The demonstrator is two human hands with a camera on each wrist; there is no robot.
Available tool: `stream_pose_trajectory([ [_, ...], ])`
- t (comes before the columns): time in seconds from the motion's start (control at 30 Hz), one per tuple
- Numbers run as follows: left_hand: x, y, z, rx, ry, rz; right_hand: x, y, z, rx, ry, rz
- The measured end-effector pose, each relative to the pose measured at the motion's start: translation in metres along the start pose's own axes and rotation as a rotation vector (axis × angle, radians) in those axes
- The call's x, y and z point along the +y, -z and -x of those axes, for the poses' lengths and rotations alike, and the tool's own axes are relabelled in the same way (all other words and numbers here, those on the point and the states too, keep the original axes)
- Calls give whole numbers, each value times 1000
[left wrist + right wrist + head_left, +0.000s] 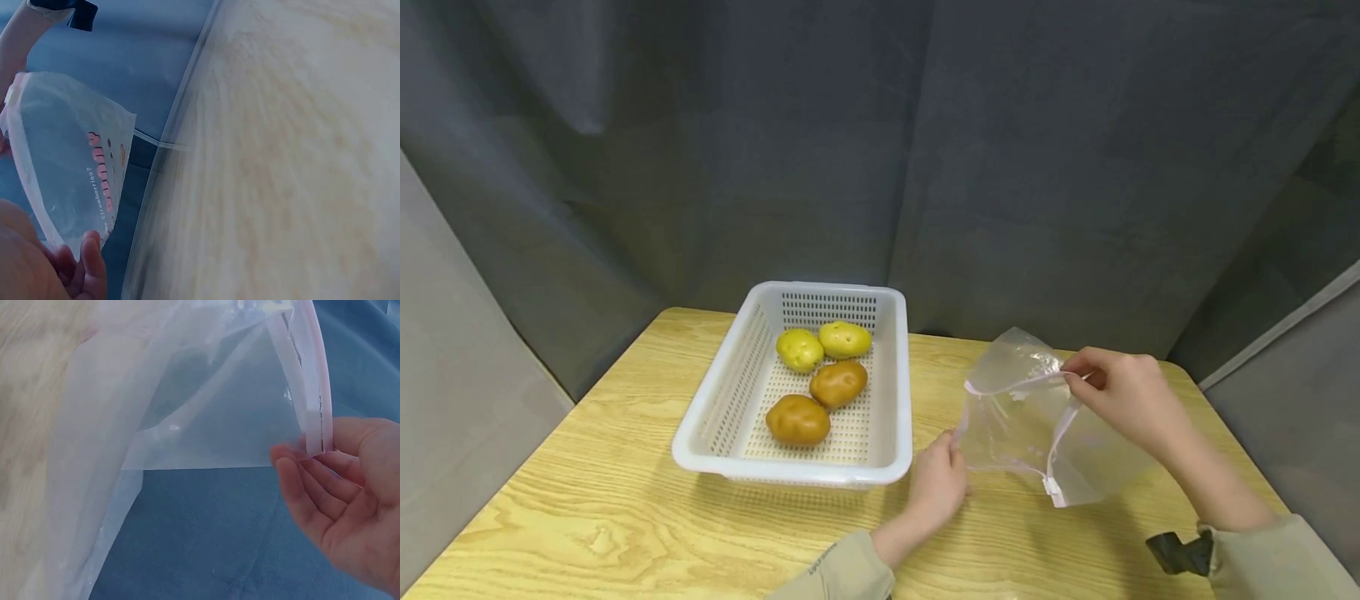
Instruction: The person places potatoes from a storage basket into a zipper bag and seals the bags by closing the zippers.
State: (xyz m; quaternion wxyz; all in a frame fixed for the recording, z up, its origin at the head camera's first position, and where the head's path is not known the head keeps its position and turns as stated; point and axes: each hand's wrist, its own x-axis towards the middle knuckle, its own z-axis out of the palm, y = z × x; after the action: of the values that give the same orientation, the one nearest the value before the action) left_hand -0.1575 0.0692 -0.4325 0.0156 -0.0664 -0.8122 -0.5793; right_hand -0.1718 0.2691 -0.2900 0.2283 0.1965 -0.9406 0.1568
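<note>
Between both hands hangs a clear plastic zip bag (1011,425) with a pink-edged mouth and a white slider (1053,489). Its mouth gapes open in the head view. My left hand (938,479) pinches the bag's left edge, close to the basket's near right corner. Farther right and higher, my right hand (1123,396) pinches the opposite edge of the mouth between thumb and fingers. Pink lettering (101,172) shows on the bag in the left wrist view. In the right wrist view, thumb and fingertips hold a corner of the pink strip (322,394).
A white perforated basket (902,375) stands left of the bag. Inside lie two yellow potatoes (800,349) and two brown potatoes (798,420). The wooden table (587,517) ends at a dark curtain (820,150) behind; grey panels (452,400) flank it.
</note>
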Motion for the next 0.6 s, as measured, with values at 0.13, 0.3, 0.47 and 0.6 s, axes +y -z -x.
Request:
stream_pose_trajectory([
  [0.13,1,0,0,36,9,-17,0,4,0,-15,-21,-1],
  [0.3,3,-1,-1,51,14,-32,-4,3,2,-67,-36,-11],
  [0.47,4,-3,-4,38,29,62,-8,1,2,-107,-42,-39],
  [0.6,5,-6,-7,39,33,157,-10,3,2,-159,-25,-48],
])
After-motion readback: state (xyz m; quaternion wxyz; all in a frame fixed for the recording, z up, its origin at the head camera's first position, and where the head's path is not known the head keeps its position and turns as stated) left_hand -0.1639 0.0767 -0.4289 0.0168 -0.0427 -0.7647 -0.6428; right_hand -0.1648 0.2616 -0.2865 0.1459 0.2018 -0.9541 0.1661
